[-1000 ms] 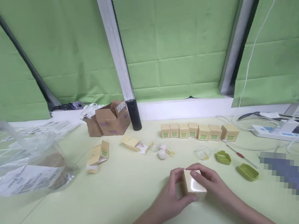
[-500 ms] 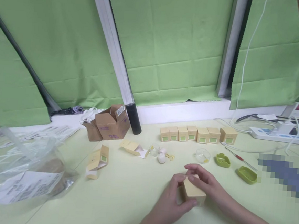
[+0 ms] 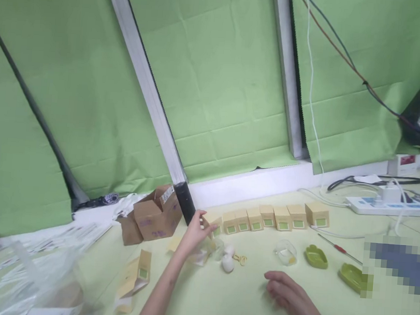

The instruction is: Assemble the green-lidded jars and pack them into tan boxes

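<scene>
At the left end of a row of small cardboard boxes (image 3: 256, 220), my left hand (image 3: 195, 234) grips another small box (image 3: 214, 227) with a green label. My right hand (image 3: 289, 297) hovers over the near part of the table, fingers loosely extended and holding nothing. Between my hands lie two white rounded objects (image 3: 227, 263) and a small yellow piece (image 3: 240, 260). A clear plastic container (image 3: 286, 253) sits beyond my right hand. Two green dishes (image 3: 316, 256) are to its right. My left forearm partly covers an opened flat box and another clear container (image 3: 217, 250).
An open brown carton (image 3: 157, 217) and a black cylinder (image 3: 185, 203) stand at the back left. An unfolded small box (image 3: 135, 278) and a clear plastic bag (image 3: 51, 281) lie left. A red-handled screwdriver (image 3: 340, 249) and a white power strip (image 3: 391, 206) with cables are right.
The small box has gone from between both hands to the row's left end, carried by my left hand. My right hand has let go of it. The camera view has shifted.
</scene>
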The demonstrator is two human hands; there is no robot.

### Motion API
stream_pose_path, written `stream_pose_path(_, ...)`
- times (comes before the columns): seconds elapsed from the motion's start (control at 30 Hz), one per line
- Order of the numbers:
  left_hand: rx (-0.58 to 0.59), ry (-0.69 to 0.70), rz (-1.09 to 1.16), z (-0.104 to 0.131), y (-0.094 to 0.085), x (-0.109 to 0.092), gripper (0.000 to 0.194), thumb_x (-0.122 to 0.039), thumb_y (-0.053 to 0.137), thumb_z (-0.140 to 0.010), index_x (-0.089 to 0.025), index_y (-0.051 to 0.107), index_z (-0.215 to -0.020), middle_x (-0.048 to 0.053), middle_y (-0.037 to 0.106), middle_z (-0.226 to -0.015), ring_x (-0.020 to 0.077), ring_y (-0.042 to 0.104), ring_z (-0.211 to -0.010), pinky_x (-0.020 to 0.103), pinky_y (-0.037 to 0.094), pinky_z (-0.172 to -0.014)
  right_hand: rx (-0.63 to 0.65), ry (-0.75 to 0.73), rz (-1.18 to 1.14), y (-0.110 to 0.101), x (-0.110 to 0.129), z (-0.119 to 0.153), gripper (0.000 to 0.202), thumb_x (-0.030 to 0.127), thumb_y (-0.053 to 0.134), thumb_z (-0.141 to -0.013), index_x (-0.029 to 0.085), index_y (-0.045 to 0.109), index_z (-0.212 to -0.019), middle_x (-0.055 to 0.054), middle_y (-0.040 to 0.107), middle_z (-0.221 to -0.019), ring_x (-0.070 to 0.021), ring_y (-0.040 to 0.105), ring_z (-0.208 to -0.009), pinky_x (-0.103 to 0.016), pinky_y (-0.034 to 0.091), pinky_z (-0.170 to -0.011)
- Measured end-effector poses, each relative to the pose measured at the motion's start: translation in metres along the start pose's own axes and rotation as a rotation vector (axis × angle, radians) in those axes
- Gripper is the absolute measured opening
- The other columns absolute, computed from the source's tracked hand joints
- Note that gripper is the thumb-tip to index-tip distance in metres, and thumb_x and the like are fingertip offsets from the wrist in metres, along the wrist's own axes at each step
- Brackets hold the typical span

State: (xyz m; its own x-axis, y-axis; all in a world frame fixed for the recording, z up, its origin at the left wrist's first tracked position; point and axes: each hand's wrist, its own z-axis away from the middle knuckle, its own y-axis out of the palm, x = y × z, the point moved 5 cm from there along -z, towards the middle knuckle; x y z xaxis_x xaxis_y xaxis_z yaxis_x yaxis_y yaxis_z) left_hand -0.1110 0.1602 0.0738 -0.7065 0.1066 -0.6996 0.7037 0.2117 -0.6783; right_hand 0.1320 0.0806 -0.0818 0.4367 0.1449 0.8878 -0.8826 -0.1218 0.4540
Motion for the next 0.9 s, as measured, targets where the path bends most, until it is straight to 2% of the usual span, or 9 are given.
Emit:
stream_pose_path(0.13, -0.004, -0.093, -0.164, -0.034, 0.019, 0.024, 0.033, -0.031, 0.054, -0.086, -0.016, 0.051, -0.115, 0.008, 0.056, -0.114, 0.0205, 0.058, -0.096, 0.042, 0.049, -0.081, 0.04, -0.03, 0.076, 0.006, 0.004, 0.004, 0.037, 0.052, 0.066, -0.065, 0.02, 0.067, -0.084, -0.001, 0.06, -0.068, -0.0171, 0.055, -0.066, -0.025, 0.042, -0.058)
stream_pose_path(0.23, -0.004, -0.099, -0.258, -0.038, 0.04, 0.031, 0.033, -0.032, 0.053, -0.087, -0.016, 0.052, -0.115, 0.008, 0.056, -0.115, 0.02, 0.058, -0.095, 0.041, 0.05, -0.08, 0.05, -0.032, 0.138, 0.007, 0.008, 0.006, 0.033, 0.05, 0.064, -0.066, 0.021, 0.066, -0.082, 0.0, 0.058, -0.067, -0.0177, 0.055, -0.067, -0.026, 0.042, -0.06)
stream_pose_path(0.33, -0.061, -0.043, -0.362, -0.032, 0.044, 0.028, 0.035, -0.031, 0.054, -0.086, -0.016, 0.051, -0.116, 0.009, 0.053, -0.119, 0.0226, 0.055, -0.102, 0.044, 0.047, -0.085, 0.101, -0.081, 0.2, 0.01, 0.01, 0.006, 0.026, 0.044, 0.063, -0.067, 0.02, 0.066, -0.077, 0.001, 0.054, -0.065, -0.0171, 0.052, -0.067, -0.026, 0.041, -0.062)
stream_pose_path(0.47, -0.078, 0.088, -0.491, -0.002, 0.035, 0.018, 0.032, -0.032, 0.059, -0.078, -0.014, 0.056, -0.105, 0.011, 0.05, -0.113, 0.0304, 0.042, -0.113, 0.05, 0.031, -0.095, 0.218, -0.126, 0.257, 0.012, 0.012, 0.005, 0.02, 0.038, 0.061, -0.071, 0.019, 0.063, -0.078, 0.002, 0.052, -0.065, -0.0153, 0.05, -0.065, -0.026, 0.039, -0.061)
stream_pose_path(0.53, -0.018, 0.171, -0.526, 0.021, 0.036, 0.013, 0.027, -0.037, 0.059, -0.075, -0.019, 0.06, -0.095, 0.008, 0.051, -0.106, 0.0296, 0.043, -0.109, 0.049, 0.028, -0.096, 0.254, -0.135, 0.313, 0.012, 0.015, 0.008, 0.018, 0.035, 0.059, -0.074, 0.018, 0.062, -0.079, 0.002, 0.052, -0.065, -0.0147, 0.05, -0.064, -0.026, 0.04, -0.062)
stream_pose_path(0.63, 0.069, 0.279, -0.549, 0.055, 0.047, 0.006, 0.031, -0.039, 0.067, -0.067, -0.027, 0.062, -0.095, 0.005, 0.051, -0.108, 0.029, 0.042, -0.109, 0.047, 0.026, -0.097, 0.245, -0.163, 0.476, 0.015, 0.022, 0.017, 0.015, 0.03, 0.051, -0.079, 0.018, 0.06, -0.081, 0.002, 0.055, -0.067, -0.0145, 0.054, -0.065, -0.026, 0.043, -0.064)
stream_pose_path(0.7, 0.084, 0.325, -0.558, 0.072, 0.057, 0.003, 0.034, -0.031, 0.068, -0.066, -0.027, 0.061, -0.099, 0.006, 0.049, -0.114, 0.0305, 0.039, -0.113, 0.048, 0.024, -0.097, 0.238, -0.197, 0.612, 0.019, 0.028, 0.022, 0.017, 0.027, 0.044, -0.081, 0.018, 0.058, -0.081, 0.0, 0.059, -0.071, -0.0154, 0.058, -0.068, -0.027, 0.046, -0.065)
stream_pose_path(0.8, 0.077, 0.362, -0.548, 0.088, 0.068, 0.002, 0.034, -0.015, 0.058, -0.073, -0.025, 0.059, -0.105, 0.009, 0.048, -0.12, 0.0307, 0.038, -0.116, 0.049, 0.024, -0.097, 0.25, -0.247, 0.763, 0.024, 0.043, 0.022, 0.019, 0.026, 0.04, -0.081, 0.019, 0.058, -0.084, -0.003, 0.064, -0.078, -0.0173, 0.062, -0.074, -0.027, 0.05, -0.065)
stream_pose_path(0.9, 0.087, 0.391, -0.484, 0.101, 0.07, -0.002, 0.038, -0.009, 0.051, -0.075, -0.024, 0.054, -0.11, 0.007, 0.049, -0.122, 0.0286, 0.038, -0.117, 0.047, 0.027, -0.098, 0.245, -0.323, 0.934, 0.015, 0.073, 0.01, 0.02, 0.028, 0.043, -0.08, 0.021, 0.06, -0.087, -0.004, 0.065, -0.091, -0.0182, 0.063, -0.08, -0.029, 0.05, -0.072)
